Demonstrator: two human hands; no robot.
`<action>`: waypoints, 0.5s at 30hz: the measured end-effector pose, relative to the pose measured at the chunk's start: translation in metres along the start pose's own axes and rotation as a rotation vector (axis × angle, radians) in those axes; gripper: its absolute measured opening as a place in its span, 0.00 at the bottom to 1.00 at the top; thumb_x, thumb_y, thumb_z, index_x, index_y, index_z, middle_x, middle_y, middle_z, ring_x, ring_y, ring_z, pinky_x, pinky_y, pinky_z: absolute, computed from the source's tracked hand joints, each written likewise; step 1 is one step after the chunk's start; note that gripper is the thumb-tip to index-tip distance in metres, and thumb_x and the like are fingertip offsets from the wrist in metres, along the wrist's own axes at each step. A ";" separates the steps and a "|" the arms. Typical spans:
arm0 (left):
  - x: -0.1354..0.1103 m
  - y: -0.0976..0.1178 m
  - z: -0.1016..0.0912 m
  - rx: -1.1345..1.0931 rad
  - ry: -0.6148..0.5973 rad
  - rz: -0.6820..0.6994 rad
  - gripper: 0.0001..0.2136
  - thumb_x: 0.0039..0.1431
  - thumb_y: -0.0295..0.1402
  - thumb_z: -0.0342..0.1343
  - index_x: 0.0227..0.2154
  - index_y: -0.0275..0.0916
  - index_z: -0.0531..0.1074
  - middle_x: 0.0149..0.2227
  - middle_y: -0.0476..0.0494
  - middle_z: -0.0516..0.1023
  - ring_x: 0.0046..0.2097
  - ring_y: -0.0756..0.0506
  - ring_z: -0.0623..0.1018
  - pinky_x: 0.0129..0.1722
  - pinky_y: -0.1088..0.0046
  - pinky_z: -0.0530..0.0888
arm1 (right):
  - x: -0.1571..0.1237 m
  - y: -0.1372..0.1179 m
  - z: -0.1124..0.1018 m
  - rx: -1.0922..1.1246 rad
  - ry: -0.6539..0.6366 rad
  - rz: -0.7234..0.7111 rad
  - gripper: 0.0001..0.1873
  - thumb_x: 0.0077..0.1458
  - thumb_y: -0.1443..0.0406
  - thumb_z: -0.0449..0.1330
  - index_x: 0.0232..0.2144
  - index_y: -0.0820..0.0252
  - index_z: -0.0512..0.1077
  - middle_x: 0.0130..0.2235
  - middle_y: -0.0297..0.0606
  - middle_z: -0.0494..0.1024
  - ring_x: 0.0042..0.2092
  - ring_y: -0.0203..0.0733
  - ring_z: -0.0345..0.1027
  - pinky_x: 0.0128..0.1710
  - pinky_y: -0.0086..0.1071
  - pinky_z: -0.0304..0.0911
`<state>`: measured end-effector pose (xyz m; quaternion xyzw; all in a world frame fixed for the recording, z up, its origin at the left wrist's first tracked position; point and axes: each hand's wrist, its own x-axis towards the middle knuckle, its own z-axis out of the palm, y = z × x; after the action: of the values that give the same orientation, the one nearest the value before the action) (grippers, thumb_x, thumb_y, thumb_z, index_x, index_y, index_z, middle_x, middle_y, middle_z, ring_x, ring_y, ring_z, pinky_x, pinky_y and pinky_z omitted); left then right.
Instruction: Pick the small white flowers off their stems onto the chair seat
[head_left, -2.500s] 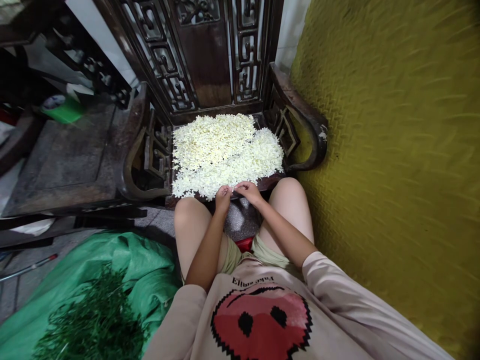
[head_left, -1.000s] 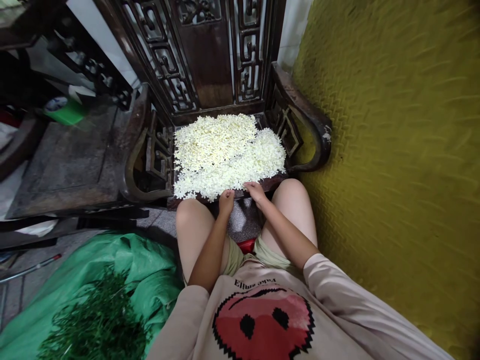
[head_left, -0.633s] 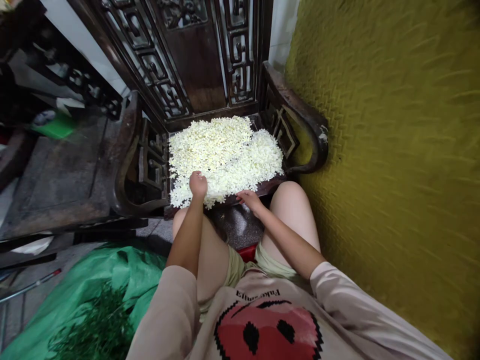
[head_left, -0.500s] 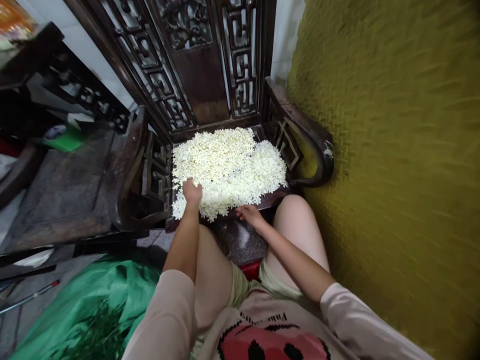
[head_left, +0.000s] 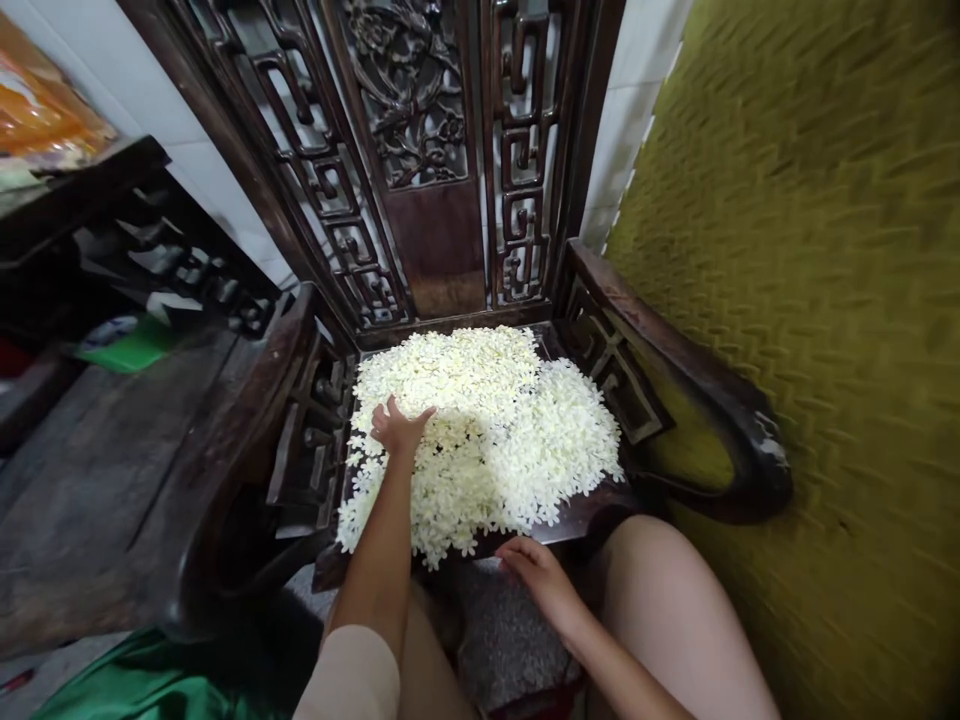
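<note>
A broad layer of small white and cream flowers (head_left: 562,440) covers most of a dark carved wooden chair's seat (head_left: 577,515). My left hand (head_left: 401,430) is over the left part of the flowers with its fingers spread and nothing visible in them. Whether it touches the blossoms I cannot tell. In front of the seat's near edge is my right hand (head_left: 536,572), its fingers bent and close together. The fingertips turn away, so anything between them is hidden.
Curved armrests (head_left: 750,450) flank the seat, and an openwork backrest (head_left: 442,240) rises behind. A yellow woven mat (head_left: 825,260) stands at the right. On another wooden seat (head_left: 97,450) at left lies a green container (head_left: 139,345). Green sheeting (head_left: 157,685) lies low at left.
The view has moved closer to the chair. My left hand has reached farther over the flowers and its fingers have spread. My right hand stays by the seat's front edge.
</note>
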<state>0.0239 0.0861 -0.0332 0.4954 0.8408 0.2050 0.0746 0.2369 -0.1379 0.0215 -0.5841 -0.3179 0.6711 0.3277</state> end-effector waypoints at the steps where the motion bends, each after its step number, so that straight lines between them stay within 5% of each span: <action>1: 0.001 -0.001 0.000 0.005 0.006 0.022 0.39 0.38 0.55 0.55 0.53 0.40 0.58 0.54 0.31 0.58 0.54 0.33 0.59 0.50 0.54 0.58 | 0.000 0.000 0.000 -0.014 0.002 0.001 0.16 0.42 0.52 0.56 0.24 0.58 0.70 0.25 0.38 0.71 0.29 0.40 0.64 0.29 0.31 0.58; 10: 0.006 -0.003 -0.007 -0.031 0.062 0.079 0.30 0.43 0.46 0.58 0.50 0.40 0.62 0.47 0.36 0.65 0.48 0.35 0.66 0.45 0.60 0.64 | -0.005 0.004 0.000 -0.124 -0.020 -0.060 0.11 0.46 0.56 0.54 0.24 0.57 0.69 0.26 0.36 0.70 0.30 0.40 0.64 0.31 0.32 0.57; 15: 0.011 0.000 -0.015 -0.253 0.068 -0.033 0.29 0.43 0.42 0.59 0.49 0.37 0.61 0.48 0.35 0.65 0.49 0.36 0.67 0.47 0.61 0.65 | -0.007 0.004 -0.001 -0.154 -0.009 -0.096 0.10 0.47 0.58 0.54 0.25 0.57 0.70 0.27 0.36 0.71 0.31 0.40 0.64 0.33 0.32 0.57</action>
<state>0.0136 0.0919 -0.0190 0.4607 0.8184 0.3249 0.1114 0.2378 -0.1455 0.0222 -0.5886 -0.3976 0.6310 0.3121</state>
